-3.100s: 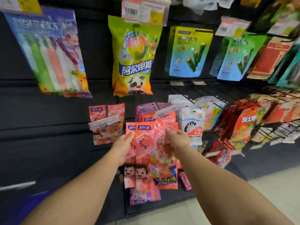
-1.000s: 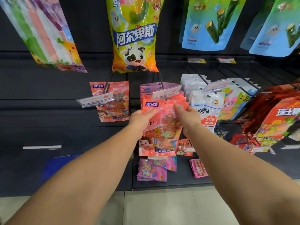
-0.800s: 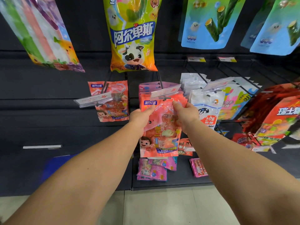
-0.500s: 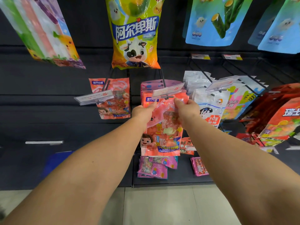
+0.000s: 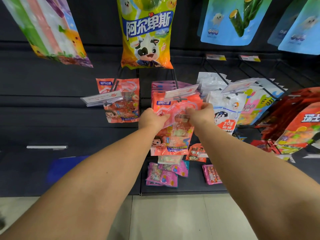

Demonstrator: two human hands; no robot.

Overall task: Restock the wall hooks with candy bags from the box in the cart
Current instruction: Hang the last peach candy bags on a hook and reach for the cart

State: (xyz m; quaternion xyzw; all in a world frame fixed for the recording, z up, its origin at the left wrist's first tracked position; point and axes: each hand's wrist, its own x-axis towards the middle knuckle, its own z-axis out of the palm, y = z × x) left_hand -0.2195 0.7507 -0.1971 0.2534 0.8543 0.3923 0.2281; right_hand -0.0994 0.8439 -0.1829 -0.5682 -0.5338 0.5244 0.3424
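Both hands up at the middle hook (image 5: 174,87). Left hand (image 5: 151,118) pinches the left upper edge of the red bag (image 5: 173,132); right hand (image 5: 201,112) pinches the right upper edge. Fingers of both curled onto the plastic, hands apart by the bag's width. I hold it by the top corners so the hang hole stays flat and square to the prong; the lower part hangs free below my wrists.

Bag sits at the near end of the hook, just under the price tag (image 5: 181,91), in front of a stack of the same bags already hung. Can't tell whether the hole is over the prong yet; the tag hides the tip.

Edges: the tag overhangs the bag's top, so little room to lift. White bags (image 5: 223,110) hang just beside my right hand. To the left, another red bag (image 5: 121,101) on its own hook, with a gap of dark wall between. The big yellow bag (image 5: 147,35) hangs above, clear of my hands. Pink packs (image 5: 162,175) lie on the low shelf below, well apart. Box and cart not in view.

Judgement: push straight toward the wall; sideways room is on the left only.
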